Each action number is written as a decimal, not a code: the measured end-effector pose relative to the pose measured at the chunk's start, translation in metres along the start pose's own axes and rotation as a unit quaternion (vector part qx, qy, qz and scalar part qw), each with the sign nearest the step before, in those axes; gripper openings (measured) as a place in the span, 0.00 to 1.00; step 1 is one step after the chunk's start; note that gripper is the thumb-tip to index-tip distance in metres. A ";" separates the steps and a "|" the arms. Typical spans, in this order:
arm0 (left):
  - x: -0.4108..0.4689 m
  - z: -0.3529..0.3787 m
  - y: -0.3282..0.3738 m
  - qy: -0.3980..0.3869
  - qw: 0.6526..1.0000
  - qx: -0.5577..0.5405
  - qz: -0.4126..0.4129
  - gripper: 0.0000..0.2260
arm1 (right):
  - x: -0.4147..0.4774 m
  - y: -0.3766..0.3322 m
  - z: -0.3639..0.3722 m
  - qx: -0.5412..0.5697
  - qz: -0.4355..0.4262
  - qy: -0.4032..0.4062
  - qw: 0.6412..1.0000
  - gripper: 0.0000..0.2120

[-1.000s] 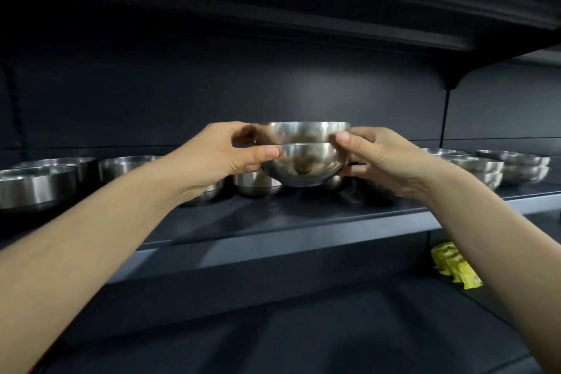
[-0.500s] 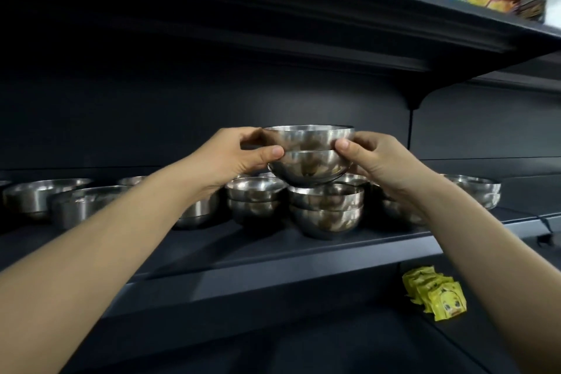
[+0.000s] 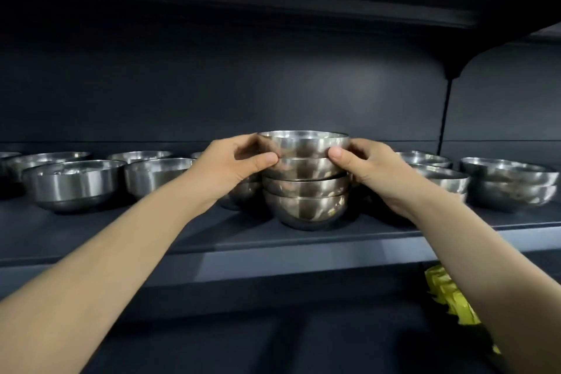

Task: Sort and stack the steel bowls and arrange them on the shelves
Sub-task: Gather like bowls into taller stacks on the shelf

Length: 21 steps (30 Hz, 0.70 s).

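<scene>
Since the last frame the held pair (image 3: 303,158) has dropped from just above the stack (image 3: 305,200) right onto it, so it's four bowls high now, mid-shelf (image 3: 273,241) near the front edge.

Head view: left hand (image 3: 239,165) and right hand (image 3: 368,167) flank the pair, each pinching it with the thumb in front and the fingers curled round the side. The pair sits straight over the stack, rims level. It looks nested, can't tell if it's fully seated. Both hands are equally near, so letting go probably just means pulling out sideways. Loose bowls (image 3: 76,182) sit close on either side.
</scene>
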<state>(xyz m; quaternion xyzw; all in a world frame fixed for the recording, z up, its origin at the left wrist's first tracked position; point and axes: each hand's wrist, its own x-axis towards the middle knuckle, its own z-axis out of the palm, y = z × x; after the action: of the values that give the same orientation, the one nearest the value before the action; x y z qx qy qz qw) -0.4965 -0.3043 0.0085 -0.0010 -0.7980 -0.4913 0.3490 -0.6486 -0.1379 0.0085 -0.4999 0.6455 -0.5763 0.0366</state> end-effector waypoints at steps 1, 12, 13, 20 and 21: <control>-0.001 0.002 0.000 -0.005 1.000 0.000 0.000 0.05 | -0.001 0.003 0.000 0.009 0.000 -0.003 1.000 0.23; -0.014 0.014 -0.003 -0.014 0.999 -0.029 -0.009 0.09 | -0.007 0.012 -0.001 0.007 -0.026 -0.006 1.000 0.20; -0.014 0.014 -0.003 -0.012 0.999 -0.028 -0.010 0.10 | -0.008 0.012 0.000 0.006 -0.029 -0.006 1.000 0.20; -0.012 0.013 -0.007 -0.007 0.999 -0.034 -0.007 0.11 | -0.011 0.013 0.005 -0.014 -0.037 0.023 0.999 0.29; -0.012 0.013 -0.007 -0.012 0.999 -0.034 -0.007 0.12 | -0.011 0.013 0.005 -0.015 -0.035 0.025 0.999 0.30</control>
<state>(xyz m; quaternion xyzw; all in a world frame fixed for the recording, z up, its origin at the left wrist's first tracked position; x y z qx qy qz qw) -0.4972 -0.2934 -0.0072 -0.0133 -0.7852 -0.5204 0.3354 -0.6484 -0.1362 -0.0092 -0.5082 0.6371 -0.5794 -0.0070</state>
